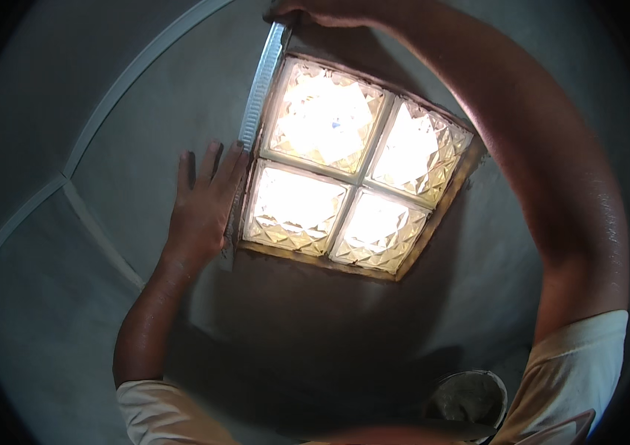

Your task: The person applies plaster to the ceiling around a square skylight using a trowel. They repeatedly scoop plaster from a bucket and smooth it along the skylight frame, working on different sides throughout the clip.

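A long pale metal strip (263, 83) lies along the left edge of a lit four-pane glass block window (361, 176) set in grey plaster. My left hand (202, 211) rests with fingers spread against the strip and the surface beside it, its fingertips on the strip's lower part. My right hand (301, 15) reaches over from the right to the strip's top end, its fingers bent round that end and partly in shadow. My right arm arcs past the window's right side.
Pale narrow trim (118, 85) curves across the grey surface at the left, with a fainter line (100, 226) running down from it. A round container (463, 389) with grey material inside sits low at the right, near my sleeve.
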The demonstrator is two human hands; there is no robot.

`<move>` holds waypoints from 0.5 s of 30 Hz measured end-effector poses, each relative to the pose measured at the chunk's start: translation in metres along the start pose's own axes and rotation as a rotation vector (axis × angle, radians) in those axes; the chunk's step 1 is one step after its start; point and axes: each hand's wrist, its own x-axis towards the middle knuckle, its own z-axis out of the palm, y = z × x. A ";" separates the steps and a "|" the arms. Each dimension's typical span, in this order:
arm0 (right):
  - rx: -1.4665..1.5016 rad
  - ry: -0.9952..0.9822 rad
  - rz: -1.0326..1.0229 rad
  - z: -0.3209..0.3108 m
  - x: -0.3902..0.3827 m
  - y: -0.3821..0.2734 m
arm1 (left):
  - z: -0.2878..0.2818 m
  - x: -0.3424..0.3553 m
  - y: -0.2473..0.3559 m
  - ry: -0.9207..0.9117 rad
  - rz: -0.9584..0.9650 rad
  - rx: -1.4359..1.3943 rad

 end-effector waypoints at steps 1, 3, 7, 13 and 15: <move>-0.009 0.060 -0.089 0.025 0.003 0.005 | -0.001 -0.009 -0.004 -0.048 -0.007 0.013; -0.149 0.146 -0.254 0.032 0.010 0.023 | -0.004 0.001 -0.001 -0.006 -0.007 -0.051; -0.245 0.072 -0.302 0.008 0.003 0.026 | -0.004 0.011 0.003 0.020 -0.006 -0.071; -0.266 0.237 -0.364 0.031 0.007 0.040 | -0.004 0.007 0.002 0.040 0.007 -0.066; -0.265 0.187 -0.329 0.030 0.006 0.039 | -0.005 0.007 0.002 0.024 0.008 -0.030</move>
